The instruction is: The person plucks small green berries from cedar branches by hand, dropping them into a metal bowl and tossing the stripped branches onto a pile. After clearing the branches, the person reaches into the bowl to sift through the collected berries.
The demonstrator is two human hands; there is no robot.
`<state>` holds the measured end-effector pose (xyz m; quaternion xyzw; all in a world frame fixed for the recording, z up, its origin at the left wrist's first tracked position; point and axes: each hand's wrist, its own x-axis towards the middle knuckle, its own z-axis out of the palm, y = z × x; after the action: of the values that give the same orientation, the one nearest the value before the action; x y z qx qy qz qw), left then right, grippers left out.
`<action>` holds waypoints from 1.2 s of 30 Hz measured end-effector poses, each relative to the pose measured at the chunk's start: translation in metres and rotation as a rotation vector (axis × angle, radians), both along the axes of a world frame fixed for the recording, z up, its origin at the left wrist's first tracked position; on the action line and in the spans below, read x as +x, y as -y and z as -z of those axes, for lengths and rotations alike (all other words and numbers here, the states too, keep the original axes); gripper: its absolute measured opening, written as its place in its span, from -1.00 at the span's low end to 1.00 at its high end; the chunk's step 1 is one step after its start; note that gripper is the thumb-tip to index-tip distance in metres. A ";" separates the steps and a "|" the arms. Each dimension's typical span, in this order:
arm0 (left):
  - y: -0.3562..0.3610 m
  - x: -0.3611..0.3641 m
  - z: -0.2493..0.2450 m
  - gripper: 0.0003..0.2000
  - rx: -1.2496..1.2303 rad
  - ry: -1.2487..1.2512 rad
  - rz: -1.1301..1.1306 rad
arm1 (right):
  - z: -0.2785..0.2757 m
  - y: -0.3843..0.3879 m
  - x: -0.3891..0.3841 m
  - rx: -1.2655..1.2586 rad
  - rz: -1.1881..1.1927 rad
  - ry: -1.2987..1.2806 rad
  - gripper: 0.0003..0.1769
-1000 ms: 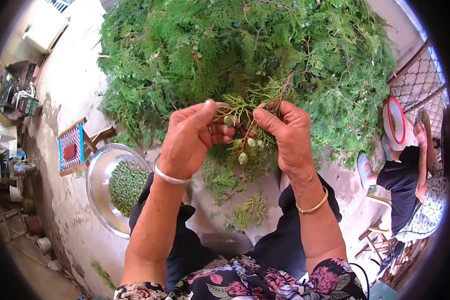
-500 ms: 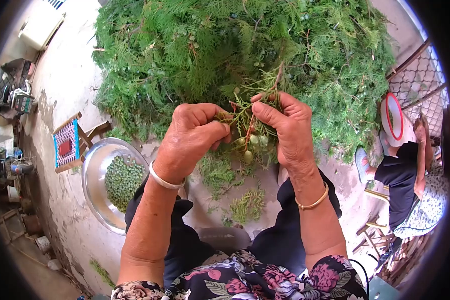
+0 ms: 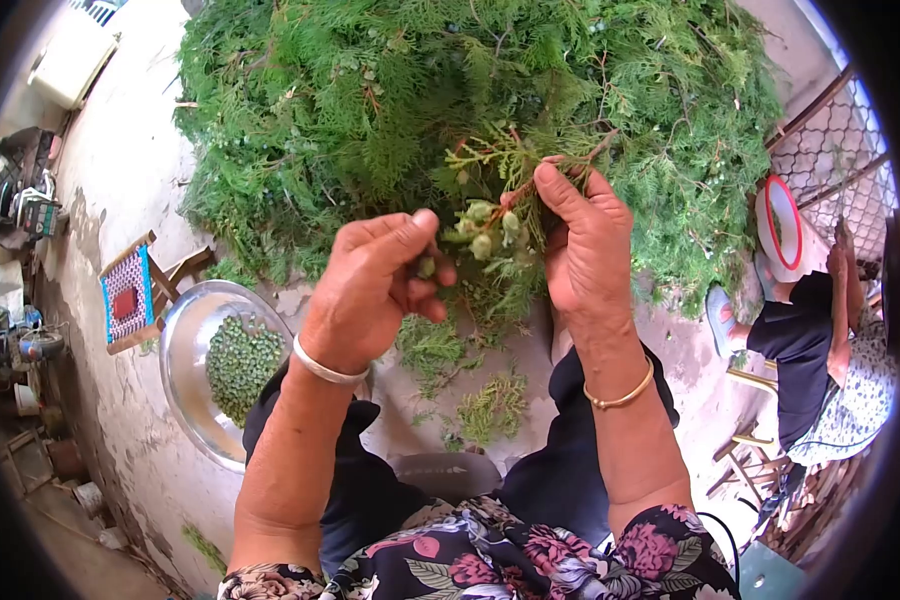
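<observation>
My right hand [image 3: 592,240] pinches the stem of a conifer sprig [image 3: 500,155] between thumb and fingers. Pale green cones [image 3: 482,228] cluster on the sprig, on the side toward my other hand. My left hand [image 3: 375,285] is just left of them, apart from the sprig, its fingers curled round a small green cone [image 3: 427,267]. Beyond both hands rises a big heap of green conifer branches [image 3: 370,110]. A steel basin [image 3: 185,385] stands left of my left forearm, with many picked green cones [image 3: 245,365] in it.
A folding stool [image 3: 130,300] with a woven seat stands behind the basin. On the right sits another person [image 3: 820,350] beside a red-rimmed white bucket [image 3: 785,225] and a wire fence [image 3: 840,150]. Loose sprigs [image 3: 492,408] lie on the ground between my legs.
My left hand has drawn away from the sprig, lower and slightly left, with a cone in its fingers. The sprig has turned in my right hand, bringing its cones higher.
</observation>
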<state>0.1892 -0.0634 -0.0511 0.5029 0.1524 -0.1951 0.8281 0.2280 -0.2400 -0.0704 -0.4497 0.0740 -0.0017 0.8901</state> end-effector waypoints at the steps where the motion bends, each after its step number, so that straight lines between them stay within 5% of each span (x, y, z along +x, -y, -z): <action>1: 0.002 -0.001 0.000 -0.80 -0.006 0.006 0.054 | 0.001 0.000 0.001 0.021 0.038 0.019 -0.88; 18: 0.028 -0.005 0.015 -0.64 0.027 0.043 0.071 | 0.006 -0.009 -0.010 -0.044 -0.024 -0.064 -0.88; 29: 0.022 -0.004 0.012 -0.76 -0.214 -0.004 0.077 | -0.003 -0.007 -0.010 0.048 -0.208 -0.125 -0.85; 36: 0.035 -0.011 0.010 -0.83 -0.124 0.009 0.058 | 0.005 -0.013 -0.011 -0.214 -0.031 -0.067 -0.85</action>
<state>0.1784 -0.0982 -0.0610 0.4557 0.1219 -0.2258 0.8523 0.2173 -0.2268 -0.0756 -0.5431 0.0959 0.0191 0.8340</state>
